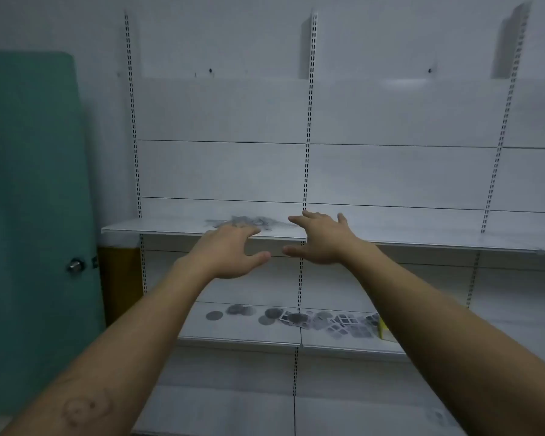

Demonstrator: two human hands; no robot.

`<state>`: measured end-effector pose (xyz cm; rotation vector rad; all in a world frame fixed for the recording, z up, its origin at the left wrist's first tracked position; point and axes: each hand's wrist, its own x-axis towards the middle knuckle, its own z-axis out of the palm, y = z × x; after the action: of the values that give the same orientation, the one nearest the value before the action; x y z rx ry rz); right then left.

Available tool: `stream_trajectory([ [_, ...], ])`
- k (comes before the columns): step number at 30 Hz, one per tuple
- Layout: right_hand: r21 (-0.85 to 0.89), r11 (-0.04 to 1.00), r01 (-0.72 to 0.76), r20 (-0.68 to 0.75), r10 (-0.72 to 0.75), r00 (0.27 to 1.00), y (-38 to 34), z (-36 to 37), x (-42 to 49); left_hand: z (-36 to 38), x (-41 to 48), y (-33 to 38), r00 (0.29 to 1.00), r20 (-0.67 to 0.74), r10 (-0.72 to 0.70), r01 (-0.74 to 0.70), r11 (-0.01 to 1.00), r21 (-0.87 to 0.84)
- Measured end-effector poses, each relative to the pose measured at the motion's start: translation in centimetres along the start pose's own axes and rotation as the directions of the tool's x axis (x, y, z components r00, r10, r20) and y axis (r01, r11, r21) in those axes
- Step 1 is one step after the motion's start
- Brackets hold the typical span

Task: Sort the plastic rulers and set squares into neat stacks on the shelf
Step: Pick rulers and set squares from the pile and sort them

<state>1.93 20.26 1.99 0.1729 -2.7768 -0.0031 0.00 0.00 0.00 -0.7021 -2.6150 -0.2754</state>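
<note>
A loose, tangled pile of clear grey plastic rulers and set squares lies on the white metal wall shelf, near its front edge and just left of the slotted upright. Nothing in it is stacked yet, so the sorting looks barely begun. The picture is too blurred to tell one piece from another.

Both hands are empty. The left hand is spread wide with its fingers slightly bent, its fingertips at the near edge of the pile; whether they touch it I cannot tell. The right hand is spread wide too, palm down, just beside the pile's right end.

The main risk is the edge. The pile sits close to the lip, and thin, smooth plastic probably slides easily on painted metal, so raking it forward could send pieces over onto the lower white shelf, among the round grey discs and the small yellow box. Interlocked set squares may also drag their neighbours along when one is lifted. See-through pieces lying flat are hard to pick up by the edge, so two could come up as one and end in the wrong stack
</note>
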Motion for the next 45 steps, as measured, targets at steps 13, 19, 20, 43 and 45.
stream_trajectory([
  [13, 0.005, 0.999, -0.051, 0.031, 0.051, 0.998, 1.6, 4.4, 2.8, 4.1, 3.2, -2.2, 0.996, 0.084, 0.005, -0.003, 1.000, -0.023],
  [19, 0.021, 0.999, -0.038, 0.063, 0.036, 0.997, 5.2, 8.8, 8.2, 8.6, 8.1, -3.2, 0.995, 0.100, -0.022, 0.027, 0.999, -0.046],
  [20, 0.031, 0.999, -0.034, 0.065, 0.032, 0.997, 6.1, 9.8, 9.3, 9.6, 9.3, -3.5, 0.994, 0.108, -0.033, 0.039, 0.998, -0.048],
  [43, 0.217, 0.975, 0.041, 0.105, -0.065, 0.992, 19.0, 22.0, 37.7, 23.5, 36.1, -14.3, 0.974, 0.110, -0.196, 0.202, 0.978, -0.045],
  [45, 0.216, 0.976, 0.017, 0.133, -0.046, 0.990, 19.4, 23.6, 40.2, 25.2, 38.5, -16.8, 0.975, 0.103, -0.199, 0.205, 0.977, -0.055],
])
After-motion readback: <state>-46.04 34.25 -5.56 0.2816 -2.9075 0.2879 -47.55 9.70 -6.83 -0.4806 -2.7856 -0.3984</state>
